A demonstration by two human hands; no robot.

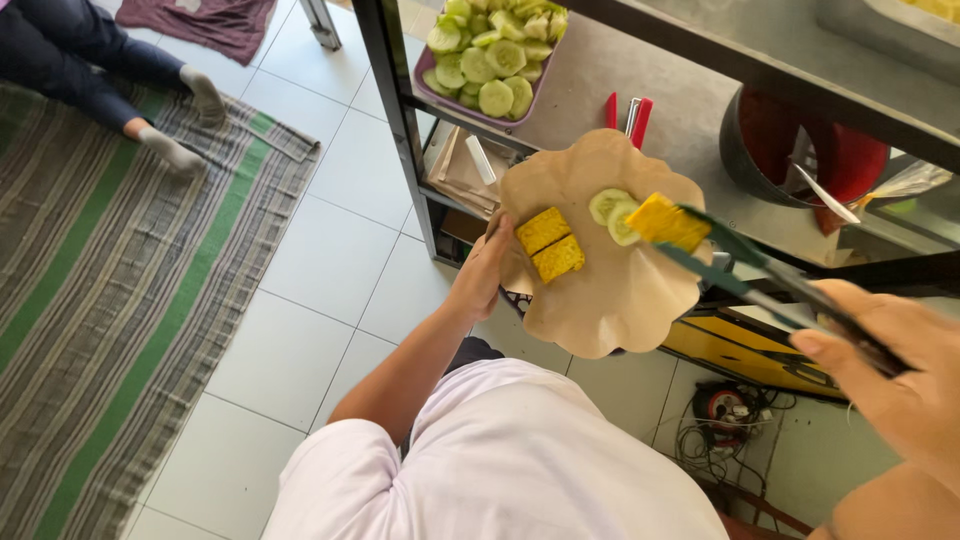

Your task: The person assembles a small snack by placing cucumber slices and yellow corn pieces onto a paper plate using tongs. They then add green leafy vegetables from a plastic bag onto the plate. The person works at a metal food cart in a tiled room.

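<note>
While tongs point(760, 275) grip, tempeh point(668, 221) long axis up-left

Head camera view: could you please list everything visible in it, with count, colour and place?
paper-lined plate: one, brown, centre, on the left hand
fried pieces: two, yellow, on the paper
fried piece: one, yellow, in the tongs
cucumber slices: two, pale green, on the paper
tongs: one, dark green, right
cucumber tray: one, purple, shelf, top
pot: one, red inside, shelf, right
rug: one, striped green-grey, floor, left
seated person: one, top left
left hand: under plate edge
right hand: gripping tongs
</note>
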